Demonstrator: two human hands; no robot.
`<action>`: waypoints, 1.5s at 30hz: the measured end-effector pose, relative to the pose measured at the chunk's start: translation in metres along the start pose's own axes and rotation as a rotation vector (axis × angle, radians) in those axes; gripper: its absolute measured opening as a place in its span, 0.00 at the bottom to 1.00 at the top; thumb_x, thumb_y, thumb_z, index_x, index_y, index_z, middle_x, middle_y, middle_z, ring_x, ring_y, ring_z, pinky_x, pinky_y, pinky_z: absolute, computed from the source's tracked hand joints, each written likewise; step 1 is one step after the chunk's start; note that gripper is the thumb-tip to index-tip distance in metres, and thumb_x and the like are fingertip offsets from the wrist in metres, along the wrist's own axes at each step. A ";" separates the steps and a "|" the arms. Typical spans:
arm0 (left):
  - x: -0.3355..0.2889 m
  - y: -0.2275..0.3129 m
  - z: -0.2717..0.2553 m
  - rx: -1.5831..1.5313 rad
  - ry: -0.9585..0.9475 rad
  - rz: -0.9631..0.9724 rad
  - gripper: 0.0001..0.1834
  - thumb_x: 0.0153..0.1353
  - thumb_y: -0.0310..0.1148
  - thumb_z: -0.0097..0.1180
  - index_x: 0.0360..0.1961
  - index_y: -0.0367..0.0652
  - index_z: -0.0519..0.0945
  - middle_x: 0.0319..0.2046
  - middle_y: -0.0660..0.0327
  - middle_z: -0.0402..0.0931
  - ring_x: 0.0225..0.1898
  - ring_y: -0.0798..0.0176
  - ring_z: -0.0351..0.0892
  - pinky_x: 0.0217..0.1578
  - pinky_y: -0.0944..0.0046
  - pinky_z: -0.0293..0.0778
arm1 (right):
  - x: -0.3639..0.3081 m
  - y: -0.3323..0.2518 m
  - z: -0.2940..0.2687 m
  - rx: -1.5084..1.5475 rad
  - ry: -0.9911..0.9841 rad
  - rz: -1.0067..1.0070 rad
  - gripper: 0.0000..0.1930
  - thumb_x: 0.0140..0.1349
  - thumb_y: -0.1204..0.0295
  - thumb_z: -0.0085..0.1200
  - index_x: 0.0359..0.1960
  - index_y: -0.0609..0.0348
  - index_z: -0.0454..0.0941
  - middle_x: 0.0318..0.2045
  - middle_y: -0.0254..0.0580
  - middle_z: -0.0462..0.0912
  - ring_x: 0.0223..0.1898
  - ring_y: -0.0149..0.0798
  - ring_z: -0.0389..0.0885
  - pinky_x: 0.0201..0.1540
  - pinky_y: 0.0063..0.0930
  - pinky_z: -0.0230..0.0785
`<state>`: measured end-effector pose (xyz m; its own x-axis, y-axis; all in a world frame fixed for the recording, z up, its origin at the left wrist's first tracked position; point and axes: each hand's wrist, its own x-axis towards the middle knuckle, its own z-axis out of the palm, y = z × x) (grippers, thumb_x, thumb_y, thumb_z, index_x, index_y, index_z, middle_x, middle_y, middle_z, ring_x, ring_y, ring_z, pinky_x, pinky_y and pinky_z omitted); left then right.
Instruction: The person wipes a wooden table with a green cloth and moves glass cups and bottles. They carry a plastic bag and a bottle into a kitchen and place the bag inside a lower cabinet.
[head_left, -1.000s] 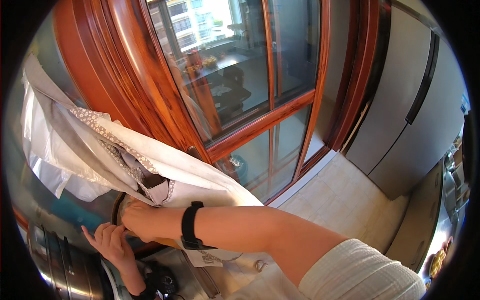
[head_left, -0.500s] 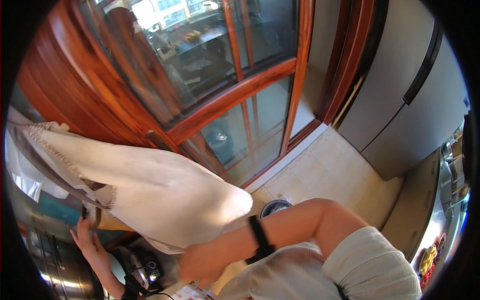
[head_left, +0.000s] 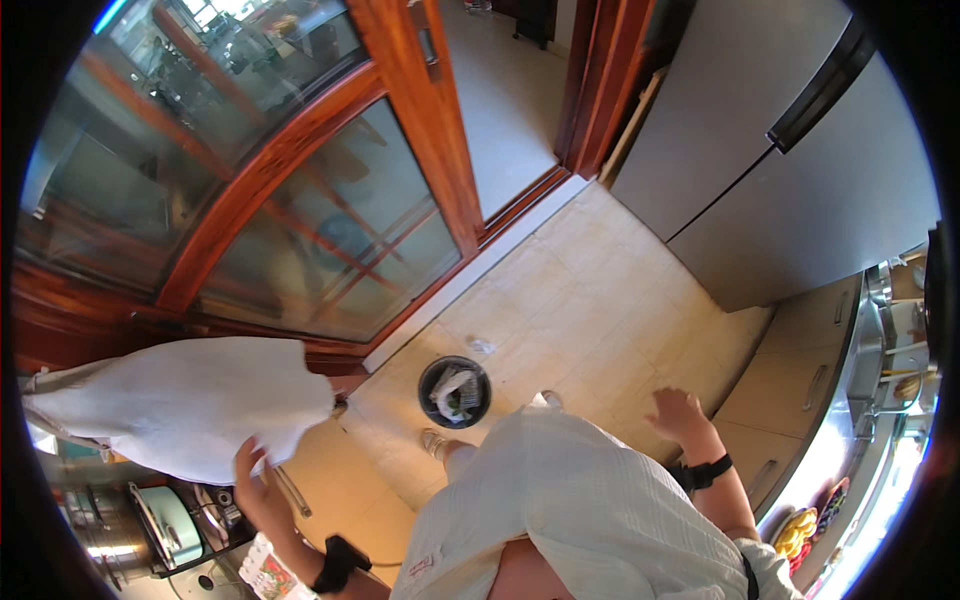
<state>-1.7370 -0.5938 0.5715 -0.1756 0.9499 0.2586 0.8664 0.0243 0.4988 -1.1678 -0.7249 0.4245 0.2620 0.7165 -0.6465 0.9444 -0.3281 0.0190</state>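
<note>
My left hand is at the lower edge of a pale hanging cloth, fingers upward and slightly apart; nothing shows in them. Whether the fingertips touch the cloth I cannot tell. Out to the right, my right hand is raised over the floor by the cabinet fronts, loosely open and holding nothing visible. Each wrist wears a black band. Below and left of the left hand stand a pale green appliance and a shiny steel pot on the counter.
A dark bin holding some waste stands on the tiled floor ahead of my feet. Beyond it is a wood-framed glass sliding door, partly open. A grey fridge and drawer cabinets line the right, with yellow fruit on the counter.
My view has swung right and down, bringing the bin and floor into sight. My right arm, earlier reaching across to the left beside the cloth, is now out on the right.
</note>
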 end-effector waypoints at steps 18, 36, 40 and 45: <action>0.126 0.202 0.339 -0.078 -0.803 0.466 0.13 0.58 0.33 0.59 0.46 0.51 0.81 0.41 0.57 0.81 0.41 0.49 0.81 0.43 0.53 0.77 | 0.282 0.081 -0.133 0.245 0.140 -0.468 0.29 0.61 0.49 0.57 0.57 0.55 0.75 0.52 0.51 0.80 0.54 0.51 0.78 0.56 0.44 0.71; 0.465 0.385 0.569 -0.373 -0.251 0.162 0.31 0.58 0.31 0.60 0.64 0.41 0.67 0.65 0.44 0.60 0.66 0.41 0.61 0.62 0.49 0.66 | 0.670 0.070 -0.464 0.266 -0.193 -0.677 0.32 0.57 0.46 0.58 0.56 0.57 0.77 0.50 0.51 0.82 0.52 0.51 0.80 0.55 0.41 0.71; 0.459 0.299 0.678 -1.031 -0.327 -0.787 0.22 0.59 0.33 0.59 0.54 0.39 0.78 0.54 0.47 0.74 0.60 0.52 0.71 0.59 0.58 0.68 | 0.729 0.002 -0.626 -0.037 -0.035 -0.584 0.27 0.58 0.49 0.58 0.49 0.58 0.81 0.46 0.55 0.83 0.50 0.54 0.81 0.52 0.44 0.72; 0.340 0.244 0.755 -0.098 0.135 -0.485 0.26 0.60 0.38 0.60 0.57 0.38 0.75 0.53 0.47 0.76 0.56 0.50 0.74 0.62 0.55 0.64 | 0.861 -0.115 -0.741 -0.327 0.027 -0.771 0.21 0.60 0.56 0.58 0.48 0.60 0.80 0.41 0.57 0.83 0.46 0.58 0.80 0.49 0.48 0.73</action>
<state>-1.2324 -0.0292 0.1564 -0.6108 0.7877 0.0797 0.6236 0.4167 0.6614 -0.9040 0.3860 0.4311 -0.4798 0.6829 -0.5508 0.8700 0.4515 -0.1982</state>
